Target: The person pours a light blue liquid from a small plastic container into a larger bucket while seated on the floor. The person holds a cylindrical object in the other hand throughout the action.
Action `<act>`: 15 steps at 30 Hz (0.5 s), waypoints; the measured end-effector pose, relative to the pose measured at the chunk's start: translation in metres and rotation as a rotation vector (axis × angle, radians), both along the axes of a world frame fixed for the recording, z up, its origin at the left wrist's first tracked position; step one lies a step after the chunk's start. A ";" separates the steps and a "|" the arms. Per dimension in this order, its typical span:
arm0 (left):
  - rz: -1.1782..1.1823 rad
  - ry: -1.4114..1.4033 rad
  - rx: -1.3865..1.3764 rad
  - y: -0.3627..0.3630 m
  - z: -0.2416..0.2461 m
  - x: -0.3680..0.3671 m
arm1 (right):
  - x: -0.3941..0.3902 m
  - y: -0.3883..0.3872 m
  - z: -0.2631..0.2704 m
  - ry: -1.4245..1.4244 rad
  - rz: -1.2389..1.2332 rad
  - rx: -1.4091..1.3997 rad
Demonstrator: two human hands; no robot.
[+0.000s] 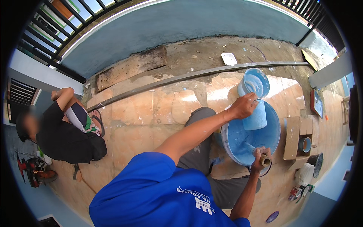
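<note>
A large blue-stained bucket stands before my bent legs, its inside coated with blue paint. My left hand grips the rim of a light-blue plastic cup over the bucket's mouth. In my right hand is a hollow-ended stick, perhaps bamboo; its blue-coated lower part reaches into the bucket. Just beyond my left hand is a smaller blue pail, wet with pale blue inside. What lies at the big bucket's bottom is partly hidden by the cup and stick.
A person in black squats at left, near a red machine. A long metal bar crosses the tiled floor. At right are a cardboard box, a dark bucket and several cans. A white tray lies near the blue wall.
</note>
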State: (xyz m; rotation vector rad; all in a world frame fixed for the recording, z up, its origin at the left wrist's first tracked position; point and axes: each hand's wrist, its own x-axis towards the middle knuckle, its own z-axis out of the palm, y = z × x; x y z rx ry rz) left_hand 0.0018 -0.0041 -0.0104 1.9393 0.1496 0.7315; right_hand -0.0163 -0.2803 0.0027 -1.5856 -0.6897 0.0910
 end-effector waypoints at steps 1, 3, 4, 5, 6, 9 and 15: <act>-0.003 -0.003 0.011 0.000 0.000 0.001 | -0.004 -0.002 0.002 0.042 -0.013 0.023; -0.009 -0.008 0.008 0.001 0.000 0.000 | -0.011 -0.005 0.003 0.096 -0.023 0.055; -0.009 -0.010 0.006 0.000 0.000 0.000 | -0.013 -0.006 -0.001 0.128 -0.019 0.086; -0.014 -0.017 0.011 0.000 0.000 0.001 | -0.015 -0.007 -0.003 0.160 -0.013 0.117; -0.016 -0.022 0.019 0.001 0.000 0.001 | -0.018 -0.001 -0.004 0.176 -0.017 0.155; -0.021 -0.014 0.028 0.002 -0.001 0.000 | -0.023 0.023 -0.004 0.224 -0.020 0.257; -0.025 0.024 0.048 0.000 0.002 -0.003 | -0.009 0.070 0.001 0.190 -0.023 0.424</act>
